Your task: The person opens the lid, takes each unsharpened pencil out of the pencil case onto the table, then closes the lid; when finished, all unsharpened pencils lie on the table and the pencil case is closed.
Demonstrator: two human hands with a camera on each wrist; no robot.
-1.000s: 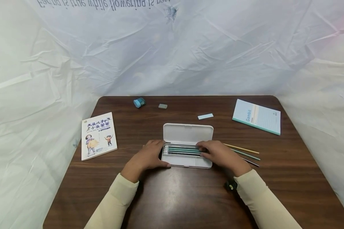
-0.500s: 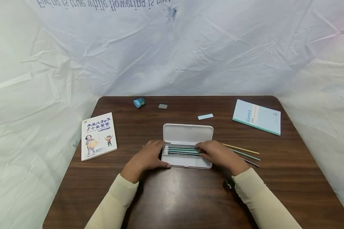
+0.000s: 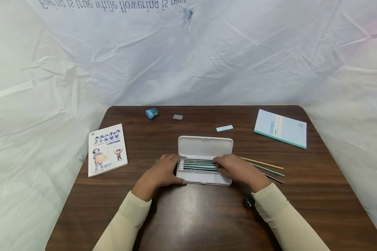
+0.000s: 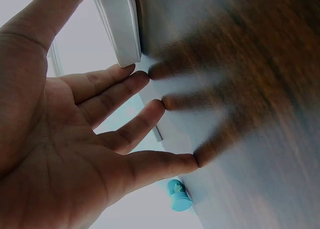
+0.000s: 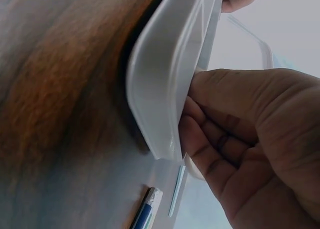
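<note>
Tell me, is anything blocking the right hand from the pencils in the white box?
Nothing visible is. The white box has its lid up at the far side, and the right hand reaches in over one end of the pencils. The left hand is at the box's other end.

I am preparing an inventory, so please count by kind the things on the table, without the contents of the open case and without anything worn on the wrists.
Open white case: 1
Loose pencils: 3
Picture book: 1
Notebook: 1
Light-blue strip: 1
Grey block: 1
Blue container: 1
Total: 9
</note>
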